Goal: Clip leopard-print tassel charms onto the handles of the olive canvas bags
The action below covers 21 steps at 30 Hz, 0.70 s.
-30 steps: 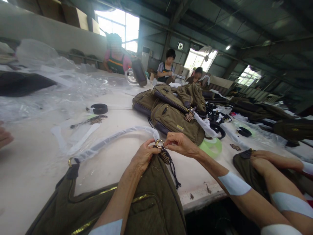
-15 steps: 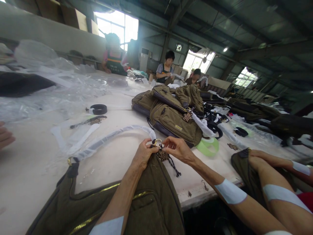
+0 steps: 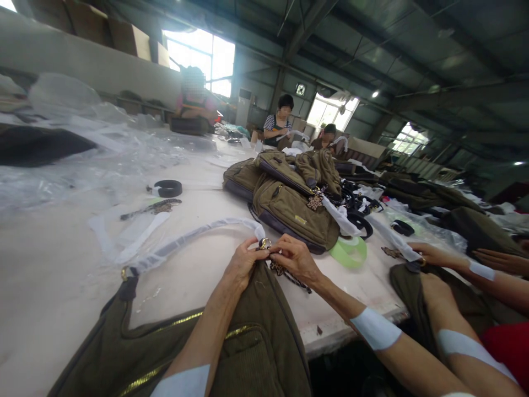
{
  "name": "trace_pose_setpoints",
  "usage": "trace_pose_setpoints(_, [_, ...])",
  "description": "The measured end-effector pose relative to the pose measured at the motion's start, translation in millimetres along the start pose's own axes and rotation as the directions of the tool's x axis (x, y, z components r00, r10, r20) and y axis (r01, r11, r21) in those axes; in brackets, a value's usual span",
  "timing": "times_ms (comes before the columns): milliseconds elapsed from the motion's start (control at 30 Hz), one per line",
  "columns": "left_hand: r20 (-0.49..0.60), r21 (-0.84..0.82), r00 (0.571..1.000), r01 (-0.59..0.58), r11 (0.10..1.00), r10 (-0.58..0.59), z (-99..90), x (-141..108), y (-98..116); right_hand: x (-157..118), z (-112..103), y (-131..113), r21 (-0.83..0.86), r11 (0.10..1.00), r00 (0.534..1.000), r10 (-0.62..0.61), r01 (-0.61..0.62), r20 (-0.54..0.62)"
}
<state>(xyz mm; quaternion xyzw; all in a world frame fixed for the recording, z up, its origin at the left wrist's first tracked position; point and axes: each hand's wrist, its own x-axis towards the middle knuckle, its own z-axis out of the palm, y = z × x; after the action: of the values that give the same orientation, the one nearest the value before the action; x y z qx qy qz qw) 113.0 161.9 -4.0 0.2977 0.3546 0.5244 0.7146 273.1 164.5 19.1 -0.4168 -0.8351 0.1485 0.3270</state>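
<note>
While pinching brass ring, both hands

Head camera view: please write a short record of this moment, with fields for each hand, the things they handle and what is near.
Left hand: grips the top of an olive corduroy bag
Right hand: fingertips pinch a gold ring
Strap: plastic-wrapped strap runs from the ring toward the bag's other end
Hanging: leopard-print tag on a braided cord
Nearby: pile of olive canvas bags, green tape roll
Co-worker: a hand on another olive bag
</note>
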Motion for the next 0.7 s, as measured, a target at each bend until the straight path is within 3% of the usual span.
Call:
trace_pose_setpoints(233, [0.042,-0.032,0.999,0.023,0.999,-0.021,-1.4,0,2,3,6,11,0.248,0.965,0.994,0.096,-0.081,-0.047])
trace_pose_setpoints(400, [-0.017,0.003,0.998,0.053,0.999,-0.053,-3.6,1,1,6,0,6,0.178,0.980,0.993,0.104,-0.093,-0.051])
trace_pose_setpoints(700, [0.040,-0.006,0.999,0.007,1.000,-0.007,-3.1,1,2,7,-10,-5,0.087,0.995,0.999,-0.043,0.040,0.028])
